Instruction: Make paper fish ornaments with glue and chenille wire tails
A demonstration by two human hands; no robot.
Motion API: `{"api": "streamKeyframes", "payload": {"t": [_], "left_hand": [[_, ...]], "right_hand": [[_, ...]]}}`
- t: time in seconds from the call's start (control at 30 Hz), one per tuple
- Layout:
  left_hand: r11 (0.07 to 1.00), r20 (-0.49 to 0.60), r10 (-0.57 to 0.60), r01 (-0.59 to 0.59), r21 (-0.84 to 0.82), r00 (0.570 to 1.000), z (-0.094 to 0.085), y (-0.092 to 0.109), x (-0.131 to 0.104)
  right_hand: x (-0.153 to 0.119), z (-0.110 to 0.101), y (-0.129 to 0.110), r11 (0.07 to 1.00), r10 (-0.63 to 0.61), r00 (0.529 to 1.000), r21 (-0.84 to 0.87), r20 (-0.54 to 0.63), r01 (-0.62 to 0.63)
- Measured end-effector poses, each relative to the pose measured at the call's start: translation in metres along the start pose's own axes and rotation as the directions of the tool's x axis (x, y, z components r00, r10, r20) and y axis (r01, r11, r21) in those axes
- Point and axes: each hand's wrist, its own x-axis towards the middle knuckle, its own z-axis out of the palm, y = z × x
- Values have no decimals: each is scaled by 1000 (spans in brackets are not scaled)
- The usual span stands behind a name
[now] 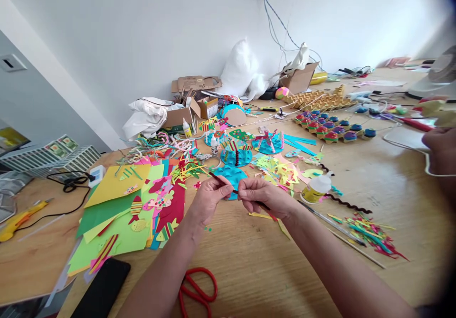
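A dark brownish-red pipe cleaner is stretched between my two hands above the table. My left hand pinches it between thumb and fingers. A short way to the right, my right hand grips the same strip, and its end shows below the fingers. Just behind the hands lies a blue bumpy disc, partly hidden by them. Beyond it sits another blue disc with a striped paper fish and a dark pipe cleaner on it. Red-handled scissors lie near my left forearm, their blades out of view.
Coloured paper sheets with paper fish cover the left side, beside a black phone. A glue bottle stands at right near paper shreds. Painted egg-carton cups lie further back. Another person's hand is at the right edge.
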Motion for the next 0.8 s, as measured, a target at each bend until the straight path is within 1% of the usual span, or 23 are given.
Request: {"api": "streamKeyframes", "payload": {"t": [0.03, 0.1, 0.2, 0.27, 0.33, 0.37, 0.43, 0.47, 0.5, 0.57, 0.63, 0.7, 0.8], "left_hand": [[1000, 9, -15, 16, -23, 1000, 0, 0, 0], [1000, -16, -5, 4, -19, 1000, -1, -2, 2], [992, -131, 111, -102, 78, 985, -2, -6, 6], [981, -197, 173, -151, 124, 965, -3, -10, 8], [979, -224, 182, -155, 131, 957, -4, -13, 9], [981, -227, 176, -150, 126, 958, -4, -14, 9], [984, -222, 159, -138, 111, 962, -4, -14, 9], [988, -215, 143, -125, 95, 966, -4, -14, 8], [993, -199, 113, -101, 68, 973, -5, -14, 8], [999, -152, 16, -20, -26, 988, -6, -12, 7], [990, -117, -63, 46, -136, 991, -7, -12, 7], [980, -102, -64, 43, -197, 993, -8, -12, 7], [987, -32, -14, 8, -163, 999, -7, -12, 5]], "right_hand": [[1, -1, -1, 1000, 7, 1000, -6, 16, -7], [3, -2, -2, 1000, 6, 1000, -8, 13, -6], [6, 3, 5, 999, -45, 996, -33, -79, 42], [7, 7, 13, 984, -110, 977, -158, -185, 81], [7, 10, 19, 942, -183, 945, -323, -271, 89], [7, 11, 21, 919, -210, 932, -385, -295, 85], [4, 12, 21, 891, -240, 920, -447, -311, 81], [2, 12, 19, 885, -239, 923, -458, -301, 80], [0, 13, 17, 878, -233, 930, -472, -283, 77], [-3, 13, 11, 866, -209, 951, -495, -228, 71], [-4, 13, 7, 866, -185, 963, -496, -194, 66], [-3, 13, 6, 886, -178, 962, -459, -207, 65], [-1, 12, 8, 926, -169, 953, -373, -250, 66]]}}
